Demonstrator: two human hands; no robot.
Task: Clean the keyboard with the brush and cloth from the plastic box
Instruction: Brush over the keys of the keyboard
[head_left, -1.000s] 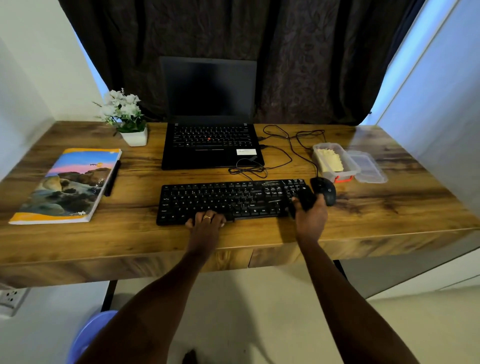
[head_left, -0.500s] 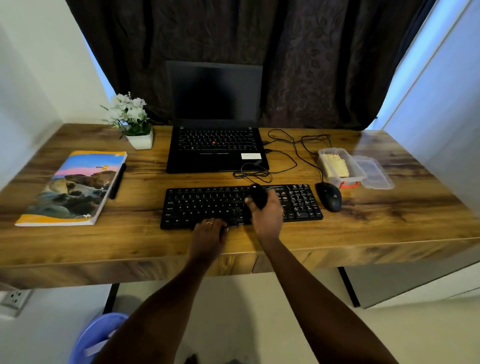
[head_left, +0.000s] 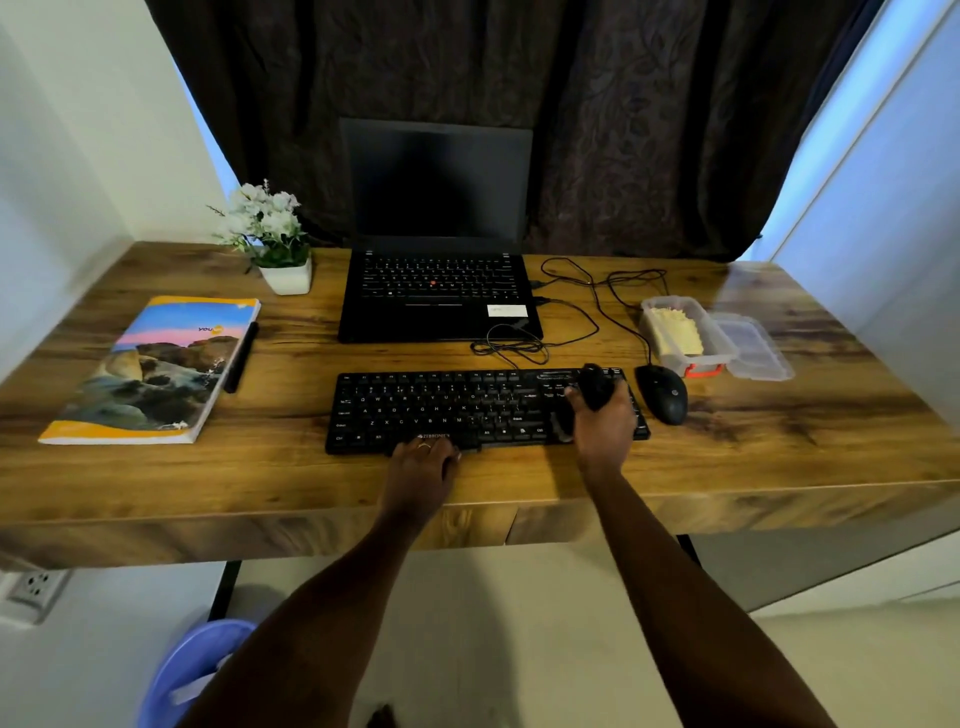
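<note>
Head view: right hand (head_left: 602, 426) around rounded black brush (head_left: 595, 387), left hand (head_left: 423, 467) flat on matte keyboard (head_left: 441, 410).

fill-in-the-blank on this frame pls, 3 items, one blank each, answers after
1. The right hand grips a black brush over the ____ end of the keyboard.
2. The yellow cloth lies inside the plastic box, whose lid rests on the ____ beside it.
3. The left hand rests at the keyboard's ____ edge.

Missing words: right; desk; front
</note>
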